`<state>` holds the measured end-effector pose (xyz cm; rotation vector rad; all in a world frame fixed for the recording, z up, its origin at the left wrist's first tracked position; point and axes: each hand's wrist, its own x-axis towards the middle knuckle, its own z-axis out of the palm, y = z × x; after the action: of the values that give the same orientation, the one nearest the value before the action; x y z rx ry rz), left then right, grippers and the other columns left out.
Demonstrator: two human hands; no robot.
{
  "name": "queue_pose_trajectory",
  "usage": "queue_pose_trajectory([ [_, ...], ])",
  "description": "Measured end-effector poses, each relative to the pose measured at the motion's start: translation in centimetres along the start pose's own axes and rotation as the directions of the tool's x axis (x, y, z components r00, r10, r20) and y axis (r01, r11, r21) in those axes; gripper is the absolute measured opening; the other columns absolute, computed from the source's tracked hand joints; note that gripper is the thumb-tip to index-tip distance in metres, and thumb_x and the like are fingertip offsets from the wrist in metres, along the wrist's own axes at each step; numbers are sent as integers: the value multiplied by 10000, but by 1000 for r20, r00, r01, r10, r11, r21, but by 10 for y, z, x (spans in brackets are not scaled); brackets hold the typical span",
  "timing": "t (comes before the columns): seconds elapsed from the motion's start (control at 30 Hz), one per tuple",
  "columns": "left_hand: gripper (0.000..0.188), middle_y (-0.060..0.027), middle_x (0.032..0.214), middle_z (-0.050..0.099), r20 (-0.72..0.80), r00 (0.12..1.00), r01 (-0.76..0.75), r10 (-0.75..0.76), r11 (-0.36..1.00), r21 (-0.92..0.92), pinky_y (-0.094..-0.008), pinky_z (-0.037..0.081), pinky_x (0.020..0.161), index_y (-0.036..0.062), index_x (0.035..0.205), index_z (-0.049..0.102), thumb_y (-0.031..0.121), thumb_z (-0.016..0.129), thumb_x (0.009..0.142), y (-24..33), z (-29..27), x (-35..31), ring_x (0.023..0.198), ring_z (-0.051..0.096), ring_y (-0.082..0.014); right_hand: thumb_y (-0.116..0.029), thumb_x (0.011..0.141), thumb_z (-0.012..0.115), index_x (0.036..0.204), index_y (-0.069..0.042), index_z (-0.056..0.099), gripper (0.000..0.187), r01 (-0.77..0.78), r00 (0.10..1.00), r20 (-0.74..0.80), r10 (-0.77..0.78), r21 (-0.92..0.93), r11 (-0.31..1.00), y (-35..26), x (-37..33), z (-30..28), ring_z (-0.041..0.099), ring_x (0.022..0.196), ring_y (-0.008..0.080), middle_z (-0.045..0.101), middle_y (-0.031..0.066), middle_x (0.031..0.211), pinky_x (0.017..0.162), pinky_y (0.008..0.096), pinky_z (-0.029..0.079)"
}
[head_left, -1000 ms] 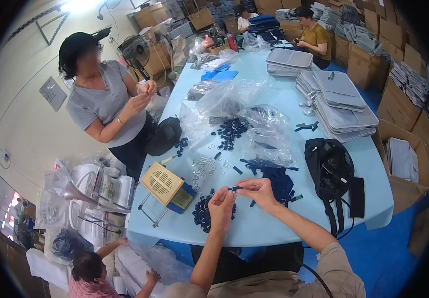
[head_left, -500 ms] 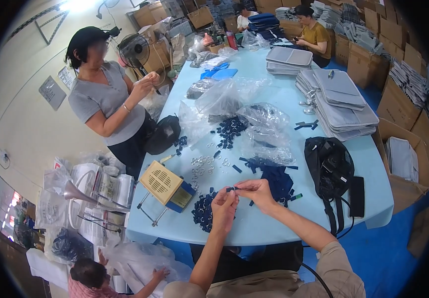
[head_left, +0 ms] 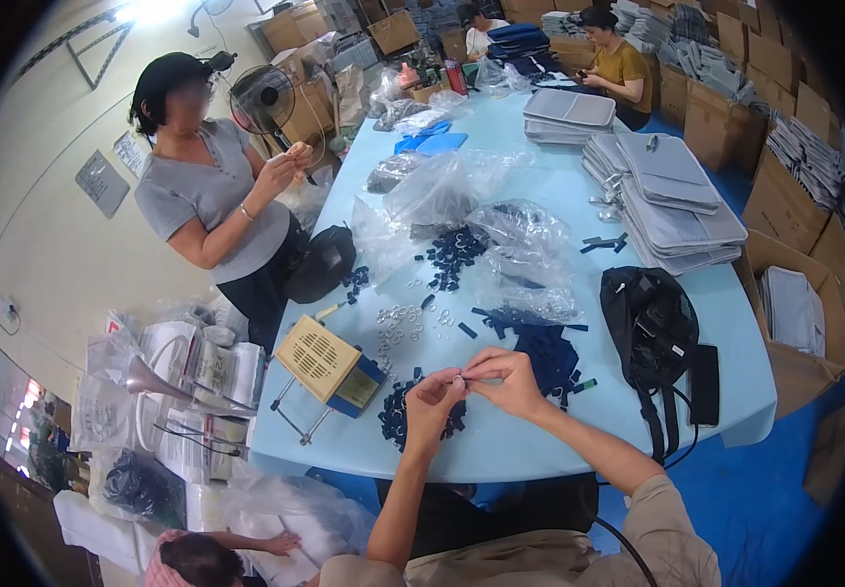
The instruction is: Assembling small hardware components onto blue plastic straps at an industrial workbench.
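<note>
My left hand (head_left: 431, 401) and my right hand (head_left: 504, 379) meet fingertip to fingertip over the near part of the table, both closed in a pinch. Between them is a small piece, mostly covered by the fingers; half a second ago it showed as a dark blue fabric strip. A tiny pale glint shows at the fingertips. Under and beside my left hand spreads a pile of dark blue tabs (head_left: 395, 416), some with metal rings. Loose silver rings (head_left: 400, 323) lie farther off. Just beyond my right hand is a heap of dark blue strips (head_left: 547, 354).
A cream-and-blue box-shaped device (head_left: 319, 357) with metal legs stands left; a black bag (head_left: 645, 328) lies right. Clear plastic bags (head_left: 442, 196) and grey stacked cases (head_left: 682, 210) sit farther back. A person in grey (head_left: 217, 186) stands left; another person (head_left: 202, 560) is low at lower left.
My hands have drawn together, and the dark blue strip is now mostly hidden by fingers. The person at lower left has leaned and shifted right; the standing person's hands moved slightly.
</note>
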<state>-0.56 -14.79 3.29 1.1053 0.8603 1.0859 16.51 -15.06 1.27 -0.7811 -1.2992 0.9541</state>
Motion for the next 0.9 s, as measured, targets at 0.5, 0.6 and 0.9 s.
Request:
queue_pose_trajectory([
  [0.5,140,-73,919,719,-79,994,-62,72,992,112,-226,521,778,-34,1003,685,16,734,882,0,-18,-2,837,671,-110,72,796,751,1009,6,730,224,-64,995,81,63,13,998,-12,-4,10,699,954,185,684,110,1047,834,313,611],
  [0.6,133,-69,913,720,-64,995,-63,70,993,102,-225,521,774,-32,983,693,13,746,869,0,-22,-1,833,668,-106,80,796,748,1003,7,738,219,-92,993,85,85,78,993,-8,-4,9,698,950,189,683,112,1045,843,314,608],
  [0.9,145,-70,913,725,-3,996,-82,84,976,202,-229,536,783,-39,978,685,-16,753,852,15,-23,-5,848,681,-113,40,837,741,962,26,744,126,-171,981,111,161,89,981,-8,-2,3,699,926,182,698,135,1024,833,302,601],
])
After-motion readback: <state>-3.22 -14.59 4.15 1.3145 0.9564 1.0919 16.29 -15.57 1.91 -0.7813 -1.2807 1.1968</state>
